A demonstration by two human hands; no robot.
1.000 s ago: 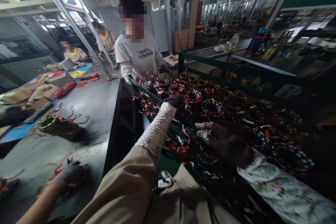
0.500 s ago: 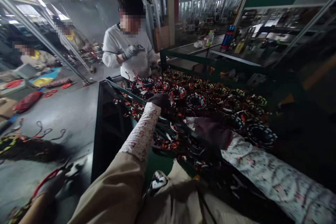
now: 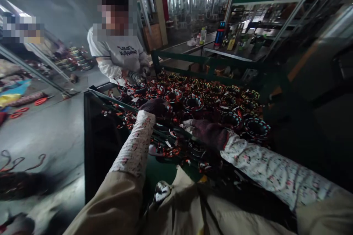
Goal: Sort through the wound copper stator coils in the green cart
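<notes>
My left hand [image 3: 154, 107], in a dark glove with a patterned sleeve, reaches into a green cart [image 3: 176, 57] piled with wound stator coils [image 3: 193, 102]. Its fingers rest on a coil near the cart's left rail. My right hand [image 3: 209, 133], also gloved, lies palm down on the coils a little nearer to me. Whether either hand grips a coil is hidden by glove and shadow. Across the cart a person in a white shirt [image 3: 118, 55] has gloved hands [image 3: 139, 77] at the far coils.
A grey workbench [image 3: 49, 132] runs along the left with red cord loops [image 3: 16, 161] and a blurred dark coil [image 3: 22, 185]. Another gloved hand [image 3: 16, 224] shows at the bottom left corner. Metal shelving [image 3: 248, 44] with bottles stands behind the cart.
The view has swung right and the bench has slid left. My right hand moved left, closer to my left hand. The person opposite lowered a raised hand to the coils.
</notes>
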